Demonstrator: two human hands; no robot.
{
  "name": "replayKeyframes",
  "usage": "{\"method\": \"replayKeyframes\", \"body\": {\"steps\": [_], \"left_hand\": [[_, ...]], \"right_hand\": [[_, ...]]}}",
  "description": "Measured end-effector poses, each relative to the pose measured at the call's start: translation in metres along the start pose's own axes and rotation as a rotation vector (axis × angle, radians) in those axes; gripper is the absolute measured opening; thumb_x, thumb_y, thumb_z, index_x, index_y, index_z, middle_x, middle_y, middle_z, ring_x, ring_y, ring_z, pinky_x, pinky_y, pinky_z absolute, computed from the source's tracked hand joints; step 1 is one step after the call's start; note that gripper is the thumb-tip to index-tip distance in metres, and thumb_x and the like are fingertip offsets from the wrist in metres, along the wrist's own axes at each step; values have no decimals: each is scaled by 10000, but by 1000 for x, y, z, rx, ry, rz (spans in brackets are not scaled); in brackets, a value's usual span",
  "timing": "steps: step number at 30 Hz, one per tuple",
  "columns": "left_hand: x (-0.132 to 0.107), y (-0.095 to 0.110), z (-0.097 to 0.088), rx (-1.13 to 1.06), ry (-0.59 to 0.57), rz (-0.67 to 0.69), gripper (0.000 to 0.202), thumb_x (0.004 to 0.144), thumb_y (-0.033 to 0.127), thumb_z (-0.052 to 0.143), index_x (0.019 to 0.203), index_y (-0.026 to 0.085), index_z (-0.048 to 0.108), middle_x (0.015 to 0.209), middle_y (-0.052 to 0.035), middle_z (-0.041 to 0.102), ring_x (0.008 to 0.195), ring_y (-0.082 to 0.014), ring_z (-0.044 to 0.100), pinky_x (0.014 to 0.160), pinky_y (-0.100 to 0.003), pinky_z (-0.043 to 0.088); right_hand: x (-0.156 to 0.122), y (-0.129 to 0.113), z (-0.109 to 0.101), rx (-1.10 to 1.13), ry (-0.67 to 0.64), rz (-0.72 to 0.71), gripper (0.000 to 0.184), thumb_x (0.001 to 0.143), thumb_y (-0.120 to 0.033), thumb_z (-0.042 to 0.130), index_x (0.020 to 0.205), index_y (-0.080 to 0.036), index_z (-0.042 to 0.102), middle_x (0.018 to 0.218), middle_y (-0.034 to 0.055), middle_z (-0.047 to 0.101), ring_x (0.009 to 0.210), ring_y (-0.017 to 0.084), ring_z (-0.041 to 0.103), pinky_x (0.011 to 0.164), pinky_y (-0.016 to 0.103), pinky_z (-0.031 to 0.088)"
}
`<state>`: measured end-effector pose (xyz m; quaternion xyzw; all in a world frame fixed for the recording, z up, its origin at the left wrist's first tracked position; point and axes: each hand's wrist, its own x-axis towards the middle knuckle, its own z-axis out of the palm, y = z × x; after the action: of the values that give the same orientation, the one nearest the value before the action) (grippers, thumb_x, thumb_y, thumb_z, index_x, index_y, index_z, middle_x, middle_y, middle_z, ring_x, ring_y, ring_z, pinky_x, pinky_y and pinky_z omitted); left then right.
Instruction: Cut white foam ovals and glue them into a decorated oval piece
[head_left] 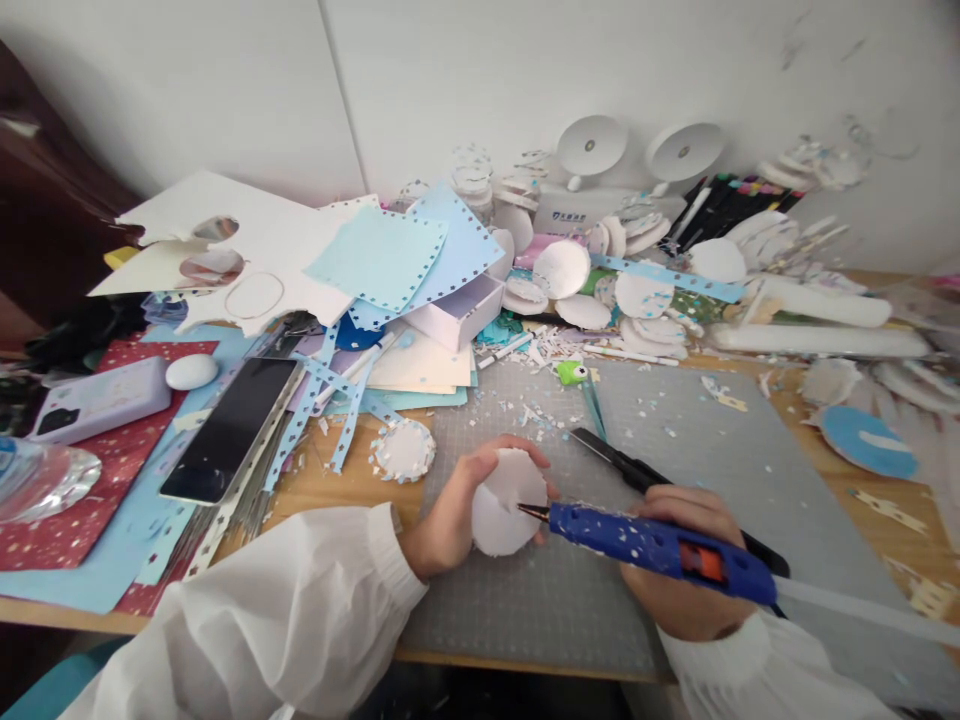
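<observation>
My left hand (450, 500) is closed round the edge of a white paper disc (496, 515), thumb along its left side and fingertips showing at the right. In my right hand (686, 600) is a blue hot glue gun (615, 535) with a glue stick (840, 595) running out of its back end. The gun's nozzle points left, over the disc's face; whether it touches the paper I cannot tell. Beneath both hands lies a grey cutting mat (555, 615). A black utility knife (611, 455) with a green frog charm (572, 372) rests on the mat, partly hidden behind my right hand.
A scalloped white disc (403, 449) lies left of the mat. Phones (232, 430), patterned paper strips (349, 420) and a water bottle (45, 485) crowd the left side. Behind the mat are paper sheets (375, 255), stacked discs (562, 268) and markers (724, 205). Scraps litter the mat.
</observation>
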<state>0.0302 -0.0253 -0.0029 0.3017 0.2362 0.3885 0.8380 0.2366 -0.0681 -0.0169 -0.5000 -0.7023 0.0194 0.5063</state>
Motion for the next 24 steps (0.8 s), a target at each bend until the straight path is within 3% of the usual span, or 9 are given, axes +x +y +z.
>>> {"method": "replayKeyframes", "body": {"steps": [9, 13, 20, 24], "left_hand": [[1, 0, -1, 2, -10, 19, 484, 769, 556, 490, 980, 124, 544, 853, -128, 651, 638, -219, 627, 562, -323, 497], [0, 0, -1, -10, -16, 21, 477, 773, 549, 486, 981, 123, 540, 846, -128, 651, 639, -217, 624, 563, -321, 495], [0, 0, -2, -26, -10, -5, 490, 756, 557, 497, 982, 124, 536, 842, -135, 653, 641, -230, 630, 551, -328, 499], [0, -1, -2, -31, -8, -6, 463, 768, 536, 500, 979, 126, 551, 810, -108, 645, 611, -213, 626, 540, -313, 499]], "right_hand": [[0, 3, 6, -54, 94, -61, 268, 656, -122, 714, 828, -231, 539, 748, -25, 570, 625, 139, 553, 561, 301, 472], [1, 0, 7, -93, 70, -63, 247, 675, -139, 719, 808, -233, 533, 738, -34, 564, 594, 125, 551, 546, 288, 469], [4, -5, 10, -81, 149, -17, 270, 661, -156, 746, 795, -234, 525, 720, -28, 557, 588, 138, 549, 551, 309, 464], [4, -6, 9, -105, 134, -65, 292, 657, -175, 753, 819, -251, 523, 724, -29, 558, 580, 145, 554, 538, 311, 470]]}}
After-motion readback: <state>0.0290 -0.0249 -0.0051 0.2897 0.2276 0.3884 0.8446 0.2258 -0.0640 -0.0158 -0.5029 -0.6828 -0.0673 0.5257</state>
